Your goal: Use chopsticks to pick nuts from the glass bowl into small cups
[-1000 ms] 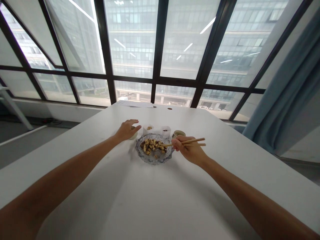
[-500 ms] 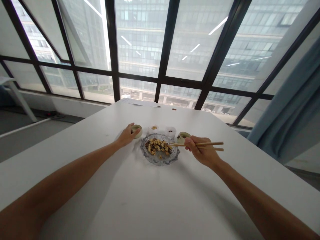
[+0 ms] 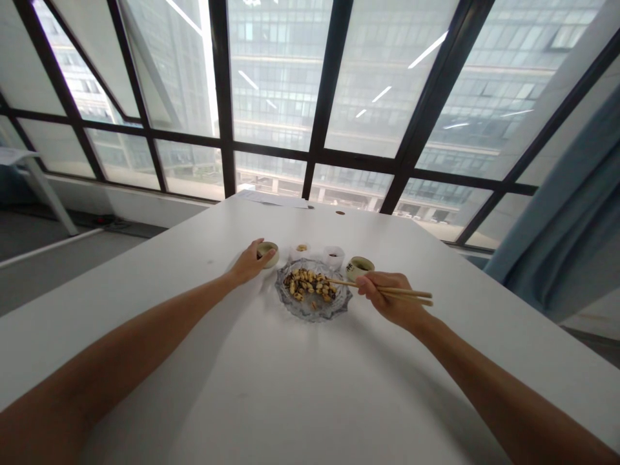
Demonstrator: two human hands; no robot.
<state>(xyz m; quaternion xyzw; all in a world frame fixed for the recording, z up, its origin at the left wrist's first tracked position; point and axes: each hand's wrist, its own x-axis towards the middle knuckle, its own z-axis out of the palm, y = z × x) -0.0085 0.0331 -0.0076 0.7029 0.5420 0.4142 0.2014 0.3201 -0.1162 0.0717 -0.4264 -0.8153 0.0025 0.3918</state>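
Note:
My left hand [image 3: 250, 261] is wrapped round a small greenish cup [image 3: 269, 256] that stands on the white table. In my right hand [image 3: 386, 295] is a pair of wooden chopsticks [image 3: 405, 294], gripped near their middle. Their tips reach over a clear, wavy-rimmed glass plate [image 3: 312, 314] and touch or hover at the edge of a pile of shelled-looking, brown-and-cream nuts or seeds [image 3: 306, 282]. Whether the tips pinch a piece is too small to tell. Just behind my right hand stands a second greenish cup [image 3: 359, 265] with a dark mark on its side.
Two small clear plastic cups, one with yellowish bits [image 3: 301, 249] and one with dark bits [image 3: 334, 256], stand behind the plate. White paper [image 3: 274, 198] and a brown round spot [image 3: 340, 212] lie at the table's far edge. A blue curtain [image 3: 557, 213] hangs at right.
My right hand has dipped slightly, and the chopstick tips have shifted a little left, to the pile's edge. My left hand stays on its cup. The view has moved slightly.

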